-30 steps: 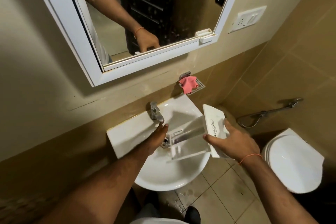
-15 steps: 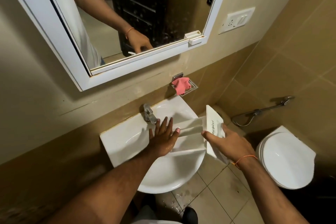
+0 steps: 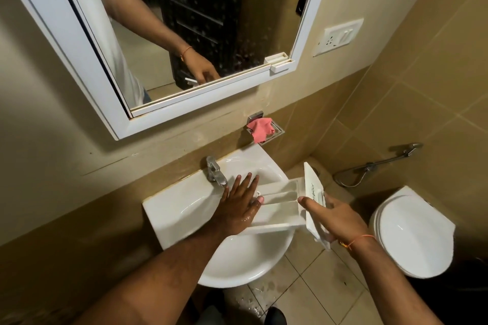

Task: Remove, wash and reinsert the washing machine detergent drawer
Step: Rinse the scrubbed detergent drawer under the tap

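Both hands are on the detergent drawer (image 3: 277,204) over the sink (image 3: 182,206): my right hand (image 3: 334,217) grips its front panel, my left hand (image 3: 241,206) presses flat with straight fingers. Tap (image 3: 215,170) stands just beside, toilet (image 3: 414,232) at right.

mirror (image 3: 184,21) | pink cloth (image 3: 260,128) on wall dish | toilet (image 3: 414,232) | wall switch (image 3: 339,37)

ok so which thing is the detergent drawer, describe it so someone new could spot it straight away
Start at the white wall-hung sink under the mirror. Over its bowl, right of the tap, the detergent drawer is held across the basin, right hand gripping its front panel, left hand flat on it. It is the only long, compartmented white plastic tray there, with lettering on its front.
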